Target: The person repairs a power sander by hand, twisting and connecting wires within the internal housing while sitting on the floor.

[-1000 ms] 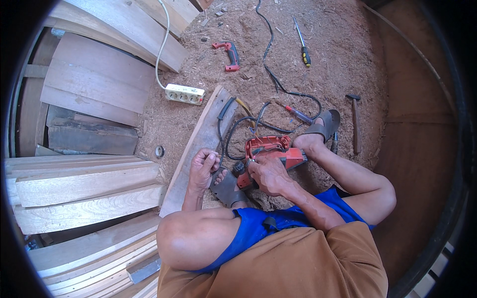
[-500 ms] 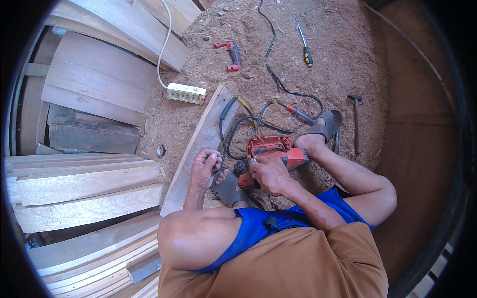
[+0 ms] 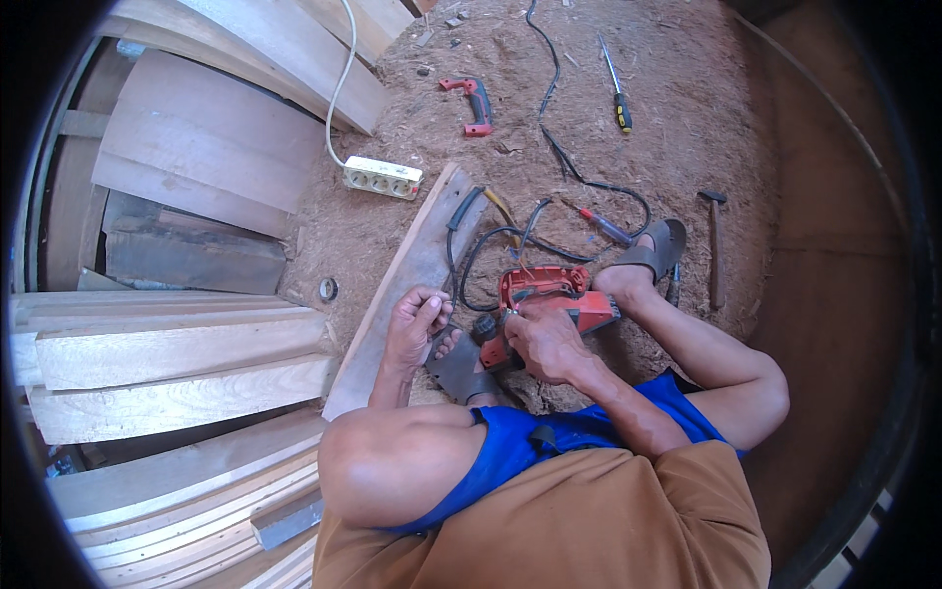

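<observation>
A red electric planer [image 3: 592, 312] with a black front knob rests on the ground between my feet, its upper housing opened. My right hand [image 3: 551, 342] grips the planer from above, fingers curled at the opened part; what lies under the fingertips is mostly hidden. To the left, my left hand [image 3: 416, 320] is raised with thumb and fingers pinched together, and anything between them is too small to make out. A black power cord [image 3: 465, 263] loops just beyond both hands. The loose red and black handle cover [image 3: 478, 105] lies farther off on the sawdust.
A wooden board [image 3: 407, 280] lies left of my hands, near a white power strip [image 3: 383, 179]. Screwdrivers [image 3: 622, 110] [image 3: 603, 226] and a hammer [image 3: 714, 245] lie to the right. A tape roll [image 3: 328, 290] sits by stacked planks [image 3: 182, 355]. Brown panelling [image 3: 834, 324] stands at right.
The whole view has shifted slightly, so things appear a little farther right. Both hands keep nearly the same poses, the right one still at the planer.
</observation>
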Demonstrator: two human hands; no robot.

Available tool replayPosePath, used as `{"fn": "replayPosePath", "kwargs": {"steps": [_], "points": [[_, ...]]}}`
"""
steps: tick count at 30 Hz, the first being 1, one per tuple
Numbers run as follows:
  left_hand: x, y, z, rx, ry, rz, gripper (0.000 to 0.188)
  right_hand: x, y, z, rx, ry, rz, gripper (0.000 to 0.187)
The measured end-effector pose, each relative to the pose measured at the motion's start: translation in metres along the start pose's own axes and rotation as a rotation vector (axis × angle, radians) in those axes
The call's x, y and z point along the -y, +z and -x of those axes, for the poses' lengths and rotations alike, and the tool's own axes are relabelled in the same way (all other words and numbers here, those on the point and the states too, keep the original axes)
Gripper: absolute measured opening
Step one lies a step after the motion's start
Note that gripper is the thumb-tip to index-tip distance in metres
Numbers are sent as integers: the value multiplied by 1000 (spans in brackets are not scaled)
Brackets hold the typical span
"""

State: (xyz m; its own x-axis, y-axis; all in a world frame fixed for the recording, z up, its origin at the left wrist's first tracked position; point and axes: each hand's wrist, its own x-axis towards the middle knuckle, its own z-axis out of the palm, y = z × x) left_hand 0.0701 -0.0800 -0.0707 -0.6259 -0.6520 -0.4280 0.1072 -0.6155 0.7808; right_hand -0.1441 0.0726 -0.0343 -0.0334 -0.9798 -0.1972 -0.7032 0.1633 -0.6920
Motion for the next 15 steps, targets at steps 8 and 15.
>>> {"fn": "replayPosePath", "kwargs": {"steps": [8, 15], "points": [[3, 2, -2, 15, -51, 124, 13, 1, -9, 1, -26, 39, -183, 9], [6, 3, -3, 9, -157, 259, 12, -8, -10, -1, -58, 142, -629, 12]]}}
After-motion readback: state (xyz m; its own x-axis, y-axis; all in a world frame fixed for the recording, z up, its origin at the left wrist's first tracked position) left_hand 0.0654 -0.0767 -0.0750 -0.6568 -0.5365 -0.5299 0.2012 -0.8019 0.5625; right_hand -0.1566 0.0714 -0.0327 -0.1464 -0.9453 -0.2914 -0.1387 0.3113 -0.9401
